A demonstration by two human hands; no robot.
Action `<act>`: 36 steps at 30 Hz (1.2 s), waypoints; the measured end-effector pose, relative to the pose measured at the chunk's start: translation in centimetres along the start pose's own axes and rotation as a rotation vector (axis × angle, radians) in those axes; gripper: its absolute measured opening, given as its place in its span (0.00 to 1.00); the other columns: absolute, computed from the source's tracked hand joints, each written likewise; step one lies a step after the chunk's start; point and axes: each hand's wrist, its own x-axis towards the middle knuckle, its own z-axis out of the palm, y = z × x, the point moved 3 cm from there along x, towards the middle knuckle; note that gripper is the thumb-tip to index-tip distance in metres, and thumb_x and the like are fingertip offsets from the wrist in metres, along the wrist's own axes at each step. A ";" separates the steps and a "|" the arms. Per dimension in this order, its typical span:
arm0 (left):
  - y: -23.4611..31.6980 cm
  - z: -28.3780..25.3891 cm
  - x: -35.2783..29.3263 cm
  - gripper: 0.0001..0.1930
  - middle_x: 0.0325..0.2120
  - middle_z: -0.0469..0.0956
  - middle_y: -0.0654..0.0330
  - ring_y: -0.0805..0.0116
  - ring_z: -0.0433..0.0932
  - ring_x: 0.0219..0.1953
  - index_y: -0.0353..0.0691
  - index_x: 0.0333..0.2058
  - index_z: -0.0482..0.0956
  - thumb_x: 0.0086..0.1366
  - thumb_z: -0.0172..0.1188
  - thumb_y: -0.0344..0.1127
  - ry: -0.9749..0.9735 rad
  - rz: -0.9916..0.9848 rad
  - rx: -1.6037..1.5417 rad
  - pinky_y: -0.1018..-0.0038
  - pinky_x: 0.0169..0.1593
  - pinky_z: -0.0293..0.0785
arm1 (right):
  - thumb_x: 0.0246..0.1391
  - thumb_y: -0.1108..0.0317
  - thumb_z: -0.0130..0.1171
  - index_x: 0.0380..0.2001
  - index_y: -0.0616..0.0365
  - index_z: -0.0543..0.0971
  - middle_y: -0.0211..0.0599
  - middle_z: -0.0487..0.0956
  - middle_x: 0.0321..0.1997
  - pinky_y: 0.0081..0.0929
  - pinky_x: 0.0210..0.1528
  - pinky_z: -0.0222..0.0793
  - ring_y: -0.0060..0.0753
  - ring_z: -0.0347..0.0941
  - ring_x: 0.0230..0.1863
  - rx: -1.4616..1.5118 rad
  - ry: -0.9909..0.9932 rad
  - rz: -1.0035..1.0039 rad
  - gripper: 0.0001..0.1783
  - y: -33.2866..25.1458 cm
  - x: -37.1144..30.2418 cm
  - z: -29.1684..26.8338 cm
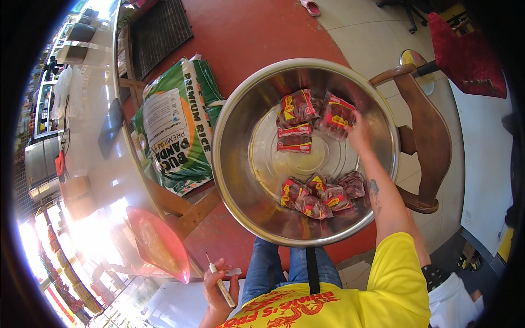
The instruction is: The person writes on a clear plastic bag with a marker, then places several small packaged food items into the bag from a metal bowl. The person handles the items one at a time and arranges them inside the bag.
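Note:
A large round steel basin stands in front of me. My right hand reaches into it, fingers closed on the edge of a clear packet of dark red food with a red and yellow label. Left of that packet are similar packets, with flatter ones just below. A loose group of several more packets lies toward the basin's near side. Outside the basin at the lower left, my left hand grips a slim white pen, its thin dark tip pointing up; a small clear piece, perhaps its cap, is between the fingers.
Left of the basin lies a green and white rice sack. A shiny counter runs along the left, with a pink bowl near its edge. A wooden chair stands close on the right. Another person's white clothing shows at lower right.

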 end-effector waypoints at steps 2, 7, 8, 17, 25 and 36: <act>0.0 -0.2 0.0 0.26 0.49 0.72 0.43 0.57 0.78 0.39 0.40 0.47 0.62 0.51 0.62 0.16 0.017 0.014 -0.005 0.67 0.42 0.78 | 0.46 0.72 0.64 0.52 0.56 0.72 0.47 0.78 0.47 0.38 0.51 0.68 0.49 0.74 0.50 0.017 -0.154 0.046 0.26 0.8 -2.1 1.1; 0.0 -0.1 0.1 0.26 0.48 0.72 0.43 0.57 0.78 0.39 0.40 0.46 0.62 0.51 0.62 0.16 -0.002 -0.010 0.005 0.67 0.42 0.78 | 0.46 0.68 0.66 0.50 0.58 0.74 0.46 0.79 0.43 0.37 0.49 0.69 0.47 0.75 0.47 -0.002 -0.583 0.167 0.25 4.5 -9.1 4.8; 0.0 -0.1 0.2 0.26 0.48 0.72 0.43 0.57 0.78 0.39 0.40 0.46 0.62 0.51 0.62 0.16 0.006 -0.008 0.012 0.67 0.41 0.78 | 0.46 0.67 0.66 0.50 0.58 0.74 0.46 0.79 0.42 0.37 0.49 0.70 0.47 0.75 0.47 -0.008 -0.655 0.185 0.25 4.9 -10.4 5.6; 0.0 0.0 0.5 0.26 0.48 0.72 0.43 0.56 0.79 0.39 0.40 0.47 0.62 0.52 0.62 0.16 0.000 -0.018 0.005 0.67 0.41 0.78 | 0.47 0.51 0.65 0.54 0.56 0.72 0.46 0.74 0.52 0.41 0.55 0.67 0.48 0.70 0.55 -0.267 -0.879 0.152 0.33 0.3 -16.6 7.7; 0.0 0.0 0.6 0.26 0.48 0.72 0.43 0.57 0.78 0.40 0.40 0.47 0.62 0.52 0.62 0.16 -0.031 -0.016 0.009 0.66 0.42 0.78 | 0.47 0.51 0.62 0.49 0.52 0.76 0.45 0.74 0.53 0.43 0.55 0.67 0.46 0.70 0.56 -0.449 -1.015 0.027 0.27 -1.6 -16.1 7.1; -0.4 -0.2 0.7 0.25 0.48 0.71 0.41 0.57 0.78 0.39 0.39 0.47 0.61 0.53 0.60 0.15 -0.024 -0.025 -0.009 0.66 0.39 0.79 | 0.42 0.62 0.69 0.43 0.53 0.76 0.37 0.81 0.38 0.33 0.46 0.69 0.38 0.77 0.42 0.243 -0.802 0.297 0.23 4.2 -14.4 7.7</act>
